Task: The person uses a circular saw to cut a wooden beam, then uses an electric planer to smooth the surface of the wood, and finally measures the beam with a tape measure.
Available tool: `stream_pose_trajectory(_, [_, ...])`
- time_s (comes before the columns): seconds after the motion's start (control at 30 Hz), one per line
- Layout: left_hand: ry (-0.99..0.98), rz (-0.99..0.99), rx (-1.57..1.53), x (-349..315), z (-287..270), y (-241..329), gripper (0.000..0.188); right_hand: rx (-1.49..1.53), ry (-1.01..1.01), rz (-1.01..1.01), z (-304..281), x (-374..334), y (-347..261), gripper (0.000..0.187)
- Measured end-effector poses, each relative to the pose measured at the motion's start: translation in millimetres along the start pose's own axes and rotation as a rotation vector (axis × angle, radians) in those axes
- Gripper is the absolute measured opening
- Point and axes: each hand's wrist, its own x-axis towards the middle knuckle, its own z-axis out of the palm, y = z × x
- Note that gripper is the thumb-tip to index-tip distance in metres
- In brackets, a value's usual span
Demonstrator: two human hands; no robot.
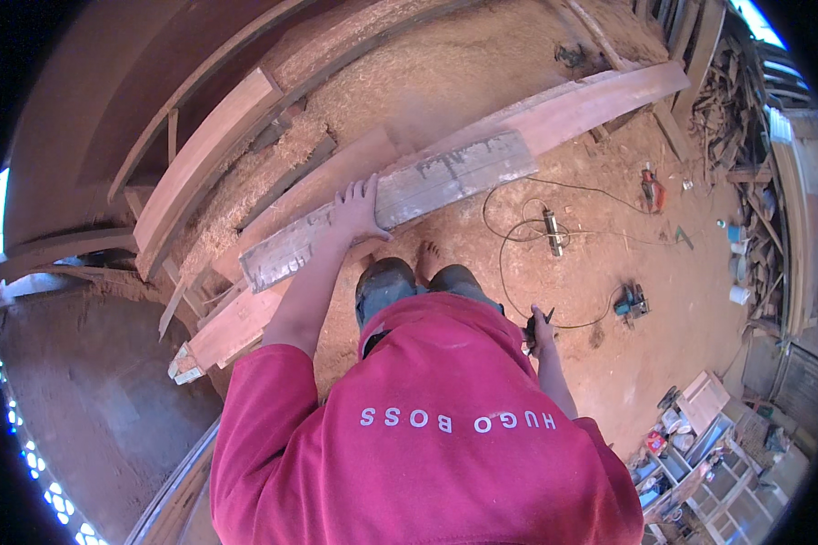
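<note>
My left hand (pixel 356 211) lies on a grey, weathered wooden board (pixel 454 177), fingers spread over its top face and thumb by its near edge. The board rests across paler, reddish planks (pixel 600 104). Low at my right side, my right hand (pixel 543 334) is closed around a small black object (pixel 530 329) with a thin dark tip sticking out. Its kind is too small to tell. A thin cable (pixel 503 272) runs close by that hand, and whether it joins the black object I cannot tell.
On the dusty floor to the right lie a silvery cylindrical tool (pixel 553 232), a red tool (pixel 652 189) and a blue power tool (pixel 631 302), with cable loops between. Curved beams (pixel 204 163) stand at the far left. Scrap wood (pixel 732 109) and a cluttered shelf unit (pixel 700 454) line the right.
</note>
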Motion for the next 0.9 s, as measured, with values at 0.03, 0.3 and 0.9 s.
stream_pose_trajectory(0.03, [-0.023,-0.031,-0.011,0,2,2,0.126,0.005,0.000,-0.002,-2,-2,5,0.045])
stream_pose_trajectory(0.3, [0.067,-0.155,0.067,-13,-24,1,0.118,-0.071,0.064,-0.064,7,-19,-27,0.045])
stream_pose_trajectory(0.9, [0.180,-0.046,-0.143,-78,5,25,0.079,-0.289,-0.074,-0.180,74,-8,-88,0.046])
